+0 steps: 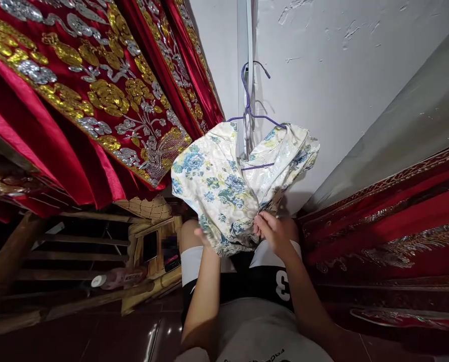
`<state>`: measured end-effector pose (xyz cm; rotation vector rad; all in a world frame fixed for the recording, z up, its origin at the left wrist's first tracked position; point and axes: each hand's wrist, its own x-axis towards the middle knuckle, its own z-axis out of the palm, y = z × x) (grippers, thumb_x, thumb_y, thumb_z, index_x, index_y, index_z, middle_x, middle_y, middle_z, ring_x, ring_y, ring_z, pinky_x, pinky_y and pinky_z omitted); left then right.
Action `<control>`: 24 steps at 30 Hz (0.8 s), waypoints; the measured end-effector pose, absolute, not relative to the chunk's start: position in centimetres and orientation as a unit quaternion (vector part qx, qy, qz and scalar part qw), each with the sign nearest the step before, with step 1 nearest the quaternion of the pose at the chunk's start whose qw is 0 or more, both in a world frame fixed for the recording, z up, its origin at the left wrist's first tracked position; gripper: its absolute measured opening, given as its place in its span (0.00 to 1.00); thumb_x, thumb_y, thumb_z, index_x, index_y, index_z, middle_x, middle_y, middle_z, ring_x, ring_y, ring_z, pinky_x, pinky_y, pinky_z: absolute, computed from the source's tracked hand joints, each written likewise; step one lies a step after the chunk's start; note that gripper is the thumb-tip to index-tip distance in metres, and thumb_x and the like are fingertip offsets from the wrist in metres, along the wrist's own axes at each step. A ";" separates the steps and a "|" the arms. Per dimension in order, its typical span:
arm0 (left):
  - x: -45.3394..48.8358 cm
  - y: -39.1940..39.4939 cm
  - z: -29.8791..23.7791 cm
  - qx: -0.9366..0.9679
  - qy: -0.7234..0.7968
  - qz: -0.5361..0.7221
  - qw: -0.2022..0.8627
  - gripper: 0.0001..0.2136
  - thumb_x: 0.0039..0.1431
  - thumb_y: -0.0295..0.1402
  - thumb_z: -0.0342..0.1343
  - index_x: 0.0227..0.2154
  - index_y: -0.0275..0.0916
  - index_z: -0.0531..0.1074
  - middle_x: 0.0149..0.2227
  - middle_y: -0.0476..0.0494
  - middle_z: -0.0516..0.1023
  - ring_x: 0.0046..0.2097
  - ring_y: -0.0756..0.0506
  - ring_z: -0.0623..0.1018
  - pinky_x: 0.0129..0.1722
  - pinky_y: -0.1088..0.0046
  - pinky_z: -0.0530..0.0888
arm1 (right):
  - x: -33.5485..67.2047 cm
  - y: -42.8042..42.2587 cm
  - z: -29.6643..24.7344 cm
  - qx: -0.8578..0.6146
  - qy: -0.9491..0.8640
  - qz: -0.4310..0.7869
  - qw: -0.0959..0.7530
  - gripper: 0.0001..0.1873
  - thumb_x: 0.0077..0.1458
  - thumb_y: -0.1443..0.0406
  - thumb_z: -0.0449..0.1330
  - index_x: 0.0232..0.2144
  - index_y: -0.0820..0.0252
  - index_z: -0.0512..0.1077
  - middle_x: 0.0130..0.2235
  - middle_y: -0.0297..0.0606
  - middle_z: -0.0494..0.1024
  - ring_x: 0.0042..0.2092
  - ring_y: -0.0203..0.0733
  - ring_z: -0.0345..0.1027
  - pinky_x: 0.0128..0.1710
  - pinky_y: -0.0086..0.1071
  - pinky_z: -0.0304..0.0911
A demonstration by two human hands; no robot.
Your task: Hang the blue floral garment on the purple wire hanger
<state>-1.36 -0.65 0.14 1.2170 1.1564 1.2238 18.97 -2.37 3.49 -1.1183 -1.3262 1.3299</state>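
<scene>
A white blouse with blue and yellow flowers (pixel 224 188) hangs in front of me on a purple hanger (pixel 247 108). The hanger's hook sits at a narrow pale strip (pixel 250 40) along the wall. My right hand (pixel 267 230) pinches the blouse's front edge at the bottom of the V-neck. Below the blouse's left side, my left hand (pixel 204 239) is mostly hidden inside or behind the cloth; only the thumb and wrist show. Whether its fingers grip the fabric is not visible.
Red cloth with gold and silver sequins (pixel 111 95) hangs at the upper left. More red embroidered cloth (pixel 390 241) is at the right. A bamboo rack (pixel 81 256) stands at the lower left, with a pink bottle with a white cap (pixel 118 278) on it.
</scene>
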 end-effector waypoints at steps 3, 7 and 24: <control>-0.3 -0.7 0.6 0.452 0.454 0.510 0.574 0.38 0.43 0.61 0.67 0.54 0.41 0.77 0.44 0.34 0.84 0.54 0.26 0.80 0.56 0.45 0.76 | 18.1 -2.1 3.0 -0.456 -0.527 0.550 0.461 0.23 0.63 0.44 0.57 0.28 0.53 0.69 0.25 0.35 0.74 0.28 0.41 0.66 0.28 0.35 0.60; 0.4 -1.4 1.8 0.347 0.403 0.528 0.662 0.41 0.38 0.46 0.76 0.58 0.40 0.73 0.50 0.35 0.83 0.56 0.30 0.80 0.59 0.51 0.74 | 17.2 -1.7 2.7 -0.477 -0.490 0.521 0.510 0.24 0.62 0.41 0.55 0.29 0.51 0.66 0.21 0.31 0.69 0.23 0.41 0.62 0.25 0.36 0.57; 3.9 -0.7 -0.7 0.523 0.514 0.663 0.150 0.21 0.61 0.39 0.60 0.57 0.42 0.70 0.59 0.33 0.72 0.62 0.37 0.71 0.64 0.57 0.67 | 17.4 -2.3 4.6 -0.444 -0.400 0.612 0.518 0.17 0.51 0.51 0.66 0.22 0.58 0.75 0.16 0.31 0.64 0.19 0.32 0.50 0.19 0.30 0.44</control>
